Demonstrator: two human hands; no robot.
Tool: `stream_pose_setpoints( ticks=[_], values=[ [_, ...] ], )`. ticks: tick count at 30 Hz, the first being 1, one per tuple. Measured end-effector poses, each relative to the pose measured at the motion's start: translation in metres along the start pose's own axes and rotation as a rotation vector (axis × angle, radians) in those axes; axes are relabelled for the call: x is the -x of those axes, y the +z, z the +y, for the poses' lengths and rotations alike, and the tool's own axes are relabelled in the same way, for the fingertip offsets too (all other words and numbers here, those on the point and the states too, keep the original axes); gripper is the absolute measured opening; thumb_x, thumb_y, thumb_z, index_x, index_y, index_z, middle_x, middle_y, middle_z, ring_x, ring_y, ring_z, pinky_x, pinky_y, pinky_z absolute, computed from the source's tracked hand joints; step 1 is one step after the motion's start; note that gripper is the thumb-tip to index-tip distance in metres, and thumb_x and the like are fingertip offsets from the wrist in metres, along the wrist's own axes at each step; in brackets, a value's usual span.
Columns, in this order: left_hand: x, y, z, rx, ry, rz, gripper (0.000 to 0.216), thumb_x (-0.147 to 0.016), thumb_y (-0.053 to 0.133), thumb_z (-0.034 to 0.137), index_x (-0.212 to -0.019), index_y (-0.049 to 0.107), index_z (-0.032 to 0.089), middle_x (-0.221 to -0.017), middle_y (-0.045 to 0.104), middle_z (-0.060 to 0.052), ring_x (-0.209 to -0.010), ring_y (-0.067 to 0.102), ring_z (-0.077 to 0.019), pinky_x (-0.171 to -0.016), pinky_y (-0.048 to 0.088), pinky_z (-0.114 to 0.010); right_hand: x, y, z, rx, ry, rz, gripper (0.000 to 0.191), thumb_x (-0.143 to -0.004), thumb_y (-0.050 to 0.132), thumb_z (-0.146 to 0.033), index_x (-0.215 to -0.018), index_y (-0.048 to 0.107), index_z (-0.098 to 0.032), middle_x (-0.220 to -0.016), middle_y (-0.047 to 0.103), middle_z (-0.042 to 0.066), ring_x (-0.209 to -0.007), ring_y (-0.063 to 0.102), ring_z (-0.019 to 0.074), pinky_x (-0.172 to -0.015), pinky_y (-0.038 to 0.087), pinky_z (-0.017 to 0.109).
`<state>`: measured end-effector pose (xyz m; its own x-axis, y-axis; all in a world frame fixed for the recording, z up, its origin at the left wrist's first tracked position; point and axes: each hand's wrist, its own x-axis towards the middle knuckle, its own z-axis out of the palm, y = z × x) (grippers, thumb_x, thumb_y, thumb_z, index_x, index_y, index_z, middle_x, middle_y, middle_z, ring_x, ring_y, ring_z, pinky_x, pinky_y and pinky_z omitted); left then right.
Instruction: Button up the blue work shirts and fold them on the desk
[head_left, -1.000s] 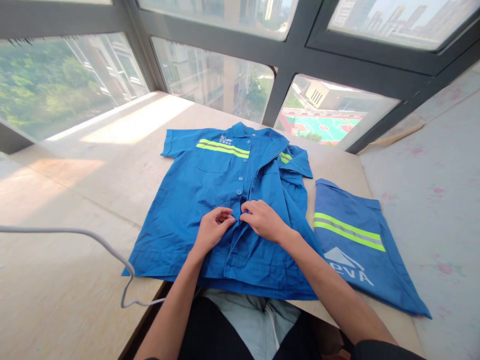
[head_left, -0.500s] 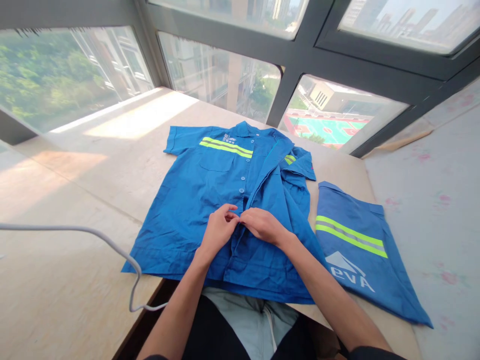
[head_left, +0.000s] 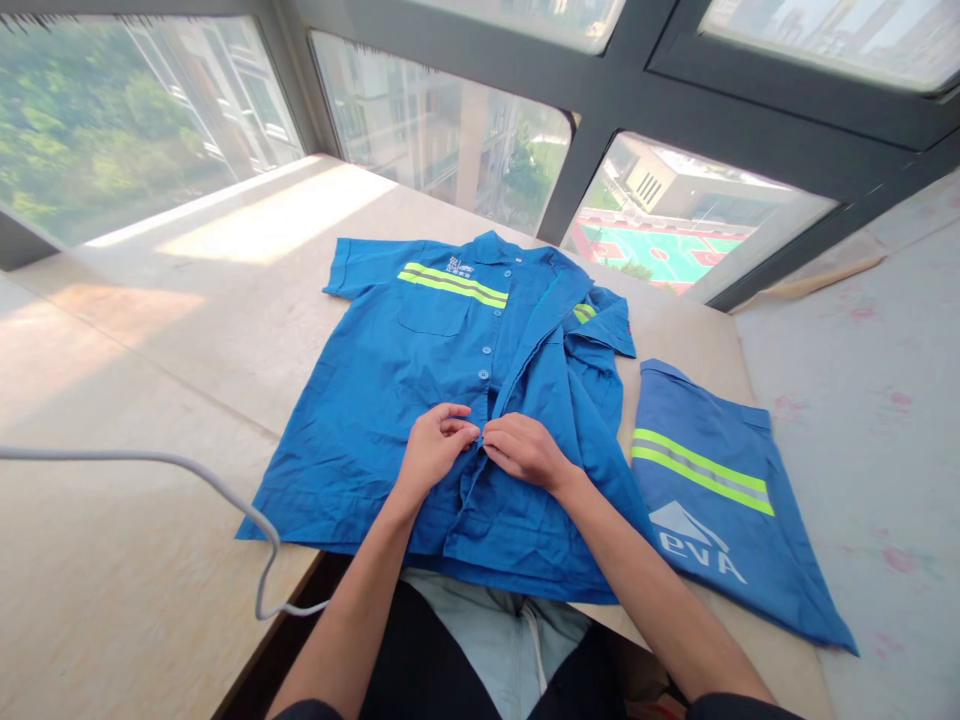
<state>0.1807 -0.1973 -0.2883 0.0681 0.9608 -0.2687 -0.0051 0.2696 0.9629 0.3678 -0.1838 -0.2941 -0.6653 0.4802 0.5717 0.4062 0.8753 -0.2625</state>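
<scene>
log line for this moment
blue work shirt: flat on table | left hand: pinching its placket | right hand: pinching its placket | folded garment: alongside

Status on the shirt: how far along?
Done: a second blue garment lies folded to the right. In hand: left hand and right hand pinch the front edges of the blue shirt together at a lower button. Remaining: the buttons above sit unfastened, the front gapes toward the collar, and the shirt lies spread out, unfolded.

Upper-storey workroom: broad plywood table [head_left: 135, 420] beneath dark-framed corner windows [head_left: 442, 130] overlooking city blocks and a sports court [head_left: 660, 255], with blue work shirt [head_left: 375, 390] and folded garment [head_left: 712, 470] laid out.
</scene>
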Motion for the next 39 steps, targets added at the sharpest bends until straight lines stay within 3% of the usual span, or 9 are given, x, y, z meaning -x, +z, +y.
stream_pose_setpoints(
  ticks=[8, 14, 23, 29, 39],
  values=[
    [0.005, -0.003, -0.001, -0.125, 0.115, -0.064, 0.032, -0.074, 0.063, 0.024, -0.105, 0.064, 0.015, -0.086, 0.072, -0.005, -0.08, 0.069, -0.0166, -0.074, 0.056, -0.028, 0.002, 0.001, -0.001, 0.021, 0.033, -0.042, 0.01, -0.093, 0.053, -0.015, -0.091, 0.062, -0.02, -0.103, 0.072, 0.01, -0.088, 0.066, 0.0187, -0.079, 0.053, 0.033],
    [0.012, -0.005, 0.003, -0.242, 0.211, -0.173, 0.044, -0.068, 0.061, 0.014, -0.112, 0.064, 0.015, -0.095, 0.071, -0.005, -0.081, 0.067, -0.0146, -0.076, 0.057, -0.027, 0.001, 0.001, 0.001, 0.025, 0.008, -0.03, 0.011, -0.092, 0.053, -0.015, -0.091, 0.063, -0.02, -0.101, 0.073, 0.009, -0.085, 0.065, 0.0193, -0.077, 0.051, 0.035],
    [0.017, 0.0, -0.004, -0.329, 0.249, -0.054, 0.039, -0.073, 0.072, 0.029, -0.11, 0.068, 0.016, -0.097, 0.072, -0.006, -0.082, 0.066, -0.017, -0.079, 0.057, -0.031, 0.004, 0.004, 0.004, 0.001, 0.058, -0.021, 0.012, -0.094, 0.053, -0.017, -0.087, 0.061, -0.021, -0.092, 0.073, 0.005, -0.081, 0.063, 0.0168, -0.085, 0.047, 0.037],
    [0.017, 0.002, -0.009, -0.226, 0.245, -0.016, 0.037, -0.076, 0.068, 0.026, -0.112, 0.069, 0.016, -0.096, 0.073, -0.006, -0.08, 0.068, -0.0159, -0.078, 0.058, -0.029, 0.005, 0.005, 0.005, -0.056, 0.102, -0.017, 0.012, -0.096, 0.052, -0.018, -0.09, 0.062, -0.021, -0.093, 0.074, 0.005, -0.085, 0.065, 0.0171, -0.083, 0.047, 0.036],
    [0.023, 0.01, -0.014, -0.26, 0.286, 0.098, 0.029, -0.08, 0.063, 0.025, -0.107, 0.069, 0.017, -0.096, 0.074, -0.006, -0.081, 0.069, -0.017, -0.078, 0.058, -0.03, 0.007, 0.007, 0.006, -0.025, 0.124, -0.057, 0.015, -0.095, 0.052, -0.018, -0.102, 0.065, -0.021, -0.096, 0.071, 0.008, -0.091, 0.062, 0.0211, -0.083, 0.046, 0.038]
  ],
)
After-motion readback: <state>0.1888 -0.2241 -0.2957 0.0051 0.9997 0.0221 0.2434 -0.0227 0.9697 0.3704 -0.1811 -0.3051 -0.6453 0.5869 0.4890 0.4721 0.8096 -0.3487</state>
